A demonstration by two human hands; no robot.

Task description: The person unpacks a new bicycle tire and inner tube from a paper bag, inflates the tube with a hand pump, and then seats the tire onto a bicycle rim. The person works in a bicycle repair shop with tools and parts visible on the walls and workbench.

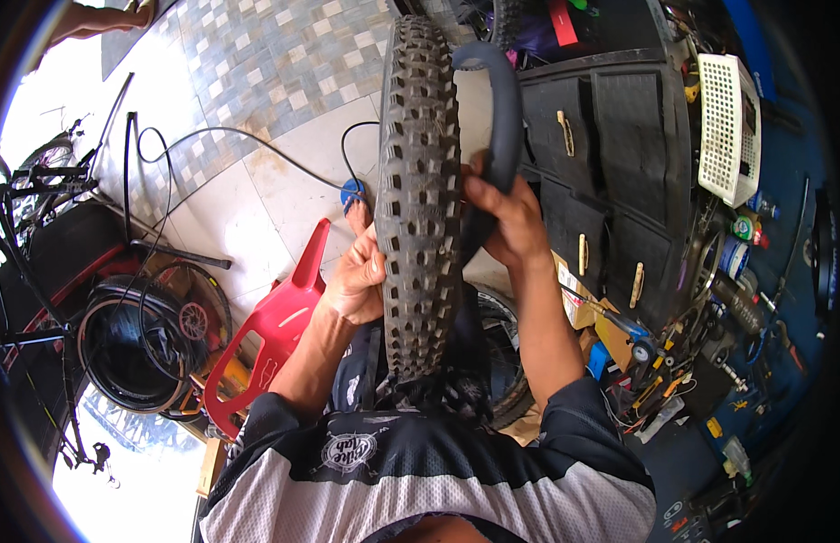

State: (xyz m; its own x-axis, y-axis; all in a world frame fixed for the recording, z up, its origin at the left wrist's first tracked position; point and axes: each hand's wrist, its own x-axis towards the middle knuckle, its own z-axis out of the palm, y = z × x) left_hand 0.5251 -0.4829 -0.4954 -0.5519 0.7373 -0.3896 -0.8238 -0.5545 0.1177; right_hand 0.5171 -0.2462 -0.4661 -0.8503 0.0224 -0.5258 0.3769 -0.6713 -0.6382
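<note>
One upright, black, knobbed rubber tyre (420, 181) is in the middle of the head view. The left hand (355, 279) holds its edge with curled fingers; the right hand (517, 222) grips a thick grey rubber tube (506, 113) just beside. Probably it is better to keep the tube untwisted and the tyre steady. Around are pale floor tiles (275, 199), a red plastic chair (264, 330) at left, and a black panelled cabinet (630, 136) at right.

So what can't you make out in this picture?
All in the head view:
Left hand: fingertips hidden by the tire or the hand itself.
Tube: the rest is behind or inside the tire, can't tell which.
Person, top left: mostly cut off by the edge.
Tools, right: many too small to identify.
</note>
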